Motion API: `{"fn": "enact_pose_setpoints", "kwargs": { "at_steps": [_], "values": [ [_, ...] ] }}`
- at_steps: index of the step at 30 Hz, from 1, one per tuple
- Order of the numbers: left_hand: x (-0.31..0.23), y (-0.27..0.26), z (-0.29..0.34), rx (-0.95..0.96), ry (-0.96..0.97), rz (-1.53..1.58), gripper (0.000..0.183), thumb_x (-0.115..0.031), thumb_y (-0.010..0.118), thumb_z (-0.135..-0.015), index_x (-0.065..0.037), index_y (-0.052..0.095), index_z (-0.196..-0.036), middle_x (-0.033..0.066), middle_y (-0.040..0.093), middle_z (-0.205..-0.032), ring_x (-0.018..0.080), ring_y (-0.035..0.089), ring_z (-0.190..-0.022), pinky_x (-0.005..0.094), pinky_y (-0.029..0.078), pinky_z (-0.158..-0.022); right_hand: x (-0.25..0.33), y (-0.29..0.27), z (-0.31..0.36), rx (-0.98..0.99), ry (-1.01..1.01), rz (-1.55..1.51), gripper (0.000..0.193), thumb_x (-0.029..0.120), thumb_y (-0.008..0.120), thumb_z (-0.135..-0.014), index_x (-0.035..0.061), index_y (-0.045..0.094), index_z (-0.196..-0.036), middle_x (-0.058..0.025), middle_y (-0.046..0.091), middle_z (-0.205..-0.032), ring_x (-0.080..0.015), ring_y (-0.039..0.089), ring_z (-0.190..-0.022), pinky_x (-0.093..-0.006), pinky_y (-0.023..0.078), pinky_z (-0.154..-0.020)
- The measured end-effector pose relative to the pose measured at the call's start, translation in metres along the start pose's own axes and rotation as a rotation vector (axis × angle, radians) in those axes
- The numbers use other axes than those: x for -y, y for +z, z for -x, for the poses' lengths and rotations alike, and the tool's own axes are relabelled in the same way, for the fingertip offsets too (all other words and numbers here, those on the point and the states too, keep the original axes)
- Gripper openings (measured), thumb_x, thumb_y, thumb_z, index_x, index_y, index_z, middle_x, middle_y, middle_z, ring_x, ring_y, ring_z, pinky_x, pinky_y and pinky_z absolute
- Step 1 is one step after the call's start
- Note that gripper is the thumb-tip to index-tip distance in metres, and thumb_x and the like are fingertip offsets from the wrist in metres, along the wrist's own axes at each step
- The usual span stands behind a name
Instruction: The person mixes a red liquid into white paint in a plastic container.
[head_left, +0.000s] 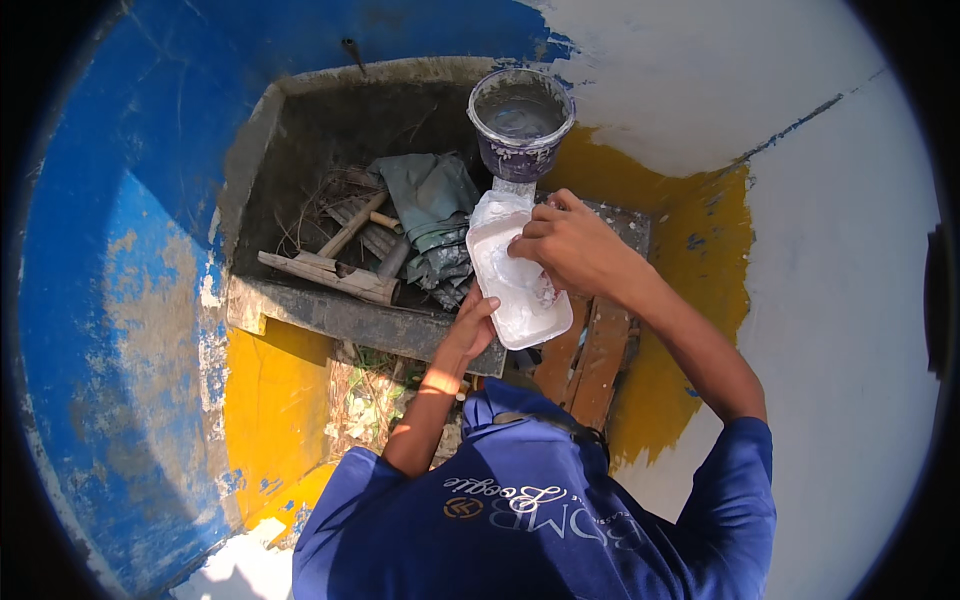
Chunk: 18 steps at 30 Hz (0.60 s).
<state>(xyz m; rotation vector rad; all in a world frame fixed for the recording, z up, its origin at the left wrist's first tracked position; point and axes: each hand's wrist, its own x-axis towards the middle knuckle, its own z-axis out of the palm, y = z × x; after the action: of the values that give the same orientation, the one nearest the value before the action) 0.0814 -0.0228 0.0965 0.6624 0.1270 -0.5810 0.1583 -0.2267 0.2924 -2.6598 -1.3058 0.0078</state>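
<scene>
A white rectangular tray [533, 325] is tilted in front of me, its inside coated with a white paste. My left hand [474, 322] grips its lower left side, the thumb over the rim. Over the tray's right side, my right hand [572, 243] is closed, its curled fingers down by the paste. Whatever those fingers hold, if anything, is hidden. At the tray's far end there is a crumpled white piece [500, 207] whose kind I cannot tell. Just beyond stands a dark bucket [518, 158] with white smears on its rim and grey liquid inside.
A concrete basin [340, 318] on the left holds broken bamboo pieces [335, 277], twigs and a grey-green cloth [425, 195]. Reddish-brown boards [600, 350] lie below the tray. Around me are a blue wall [110, 300], yellow patches [690, 260] and a white wall [840, 300].
</scene>
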Motion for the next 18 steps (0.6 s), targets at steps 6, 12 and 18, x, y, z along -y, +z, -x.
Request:
{"fn": "enact_pose_setpoints", "kwargs": {
  "at_steps": [6,12,18],
  "values": [
    [0.007,0.015,-0.001,0.010,-0.002,-0.031,0.085,-0.017,0.068,-0.084,-0.011,0.018,-0.152,0.0119,0.041,-0.145,0.0276,0.044,-0.133,0.0443,0.043,-0.109,0.006,0.005,0.009,0.124,0.116,-0.008,0.030,0.004,0.069,-0.065,0.0104,0.073,-0.093,-0.0071,0.071,-0.087,-0.0226,0.065,-0.091,-0.0354,0.040,-0.087],
    [0.009,0.027,0.002,0.034,-0.051,-0.044,0.087,-0.017,0.069,-0.083,-0.010,0.017,-0.152,0.0130,0.039,-0.146,0.0284,0.044,-0.134,0.0435,0.041,-0.110,-0.001,-0.001,-0.004,0.290,0.223,-0.020,0.027,0.005,0.067,-0.064,0.0065,0.074,-0.090,-0.0165,0.070,-0.078,-0.0320,0.069,-0.082,-0.0423,0.047,-0.082],
    [0.009,0.028,0.005,0.048,-0.003,-0.061,0.092,-0.018,0.071,-0.081,-0.010,0.013,-0.153,0.0139,0.037,-0.148,0.0293,0.042,-0.135,0.0452,0.042,-0.109,-0.001,0.006,0.005,0.146,0.274,-0.131,0.030,0.006,0.065,-0.067,0.0066,0.075,-0.095,-0.0191,0.070,-0.083,-0.0338,0.068,-0.084,-0.0437,0.049,-0.087]
  ]
}}
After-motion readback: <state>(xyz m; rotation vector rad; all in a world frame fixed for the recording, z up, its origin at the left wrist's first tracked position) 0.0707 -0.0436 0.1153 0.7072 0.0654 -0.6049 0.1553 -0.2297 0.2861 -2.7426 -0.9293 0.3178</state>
